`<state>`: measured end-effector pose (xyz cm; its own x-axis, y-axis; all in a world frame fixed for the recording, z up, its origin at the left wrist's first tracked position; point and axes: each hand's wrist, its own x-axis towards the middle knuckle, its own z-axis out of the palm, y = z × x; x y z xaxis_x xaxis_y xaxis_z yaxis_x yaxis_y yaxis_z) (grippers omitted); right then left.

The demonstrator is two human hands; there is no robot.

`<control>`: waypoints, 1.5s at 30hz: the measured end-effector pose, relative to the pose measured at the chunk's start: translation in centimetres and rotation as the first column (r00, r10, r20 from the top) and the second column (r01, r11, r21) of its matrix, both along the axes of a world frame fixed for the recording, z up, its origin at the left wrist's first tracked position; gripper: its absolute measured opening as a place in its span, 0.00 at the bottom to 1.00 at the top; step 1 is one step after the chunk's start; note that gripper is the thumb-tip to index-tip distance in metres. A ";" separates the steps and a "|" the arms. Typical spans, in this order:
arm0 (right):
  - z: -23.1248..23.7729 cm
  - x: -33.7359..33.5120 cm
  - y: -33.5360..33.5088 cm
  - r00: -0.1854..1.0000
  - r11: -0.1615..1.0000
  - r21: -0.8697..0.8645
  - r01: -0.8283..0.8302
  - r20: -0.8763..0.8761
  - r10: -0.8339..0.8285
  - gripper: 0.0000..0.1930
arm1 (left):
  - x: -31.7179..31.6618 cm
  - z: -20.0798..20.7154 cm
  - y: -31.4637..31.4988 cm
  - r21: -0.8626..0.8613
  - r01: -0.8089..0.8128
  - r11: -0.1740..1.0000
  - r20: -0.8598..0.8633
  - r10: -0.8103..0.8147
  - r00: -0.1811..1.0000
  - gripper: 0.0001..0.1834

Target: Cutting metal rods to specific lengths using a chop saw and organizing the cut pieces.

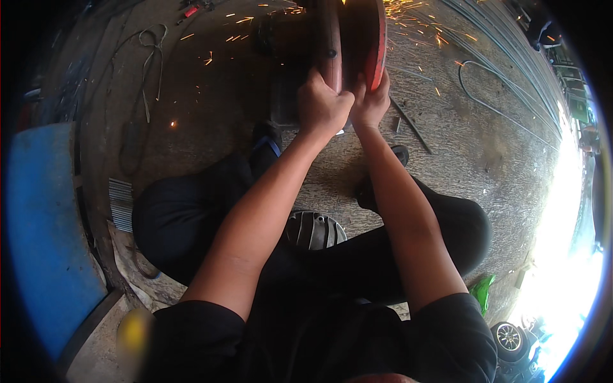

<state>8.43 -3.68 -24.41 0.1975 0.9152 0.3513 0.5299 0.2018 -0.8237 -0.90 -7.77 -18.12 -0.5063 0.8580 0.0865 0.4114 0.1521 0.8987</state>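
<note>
My left hand (322,105) is closed round the lower end of a reddish-brown rounded bar (329,45), thumb pointing toward my right hand. Close beside it, my right hand (370,105) grips the lower end of a red-edged curved plate (378,51). Both pieces reach up past the top of the picture. Orange sparks (408,16) spray to both sides near their upper ends; where they start is partly hidden. A dark machine-like body (284,38) sits in shadow left of the bar.
Long thin metal rods (504,70) lie at the far right, with a short rod (414,131) nearer. A looped cord (150,64) rests far left. Short metal pieces (120,204) lie beside my left knee, near a blue panel (48,236). Between my legs is a ribbed metal piece (316,230).
</note>
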 end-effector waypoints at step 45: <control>-19.9 -3.7 -11.6 0.393 0.576 -0.733 -0.362 -0.680 -0.618 0.18 | -4.2 16.1 14.4 -0.262 0.397 0.880 0.482 -0.237 0.843 0.14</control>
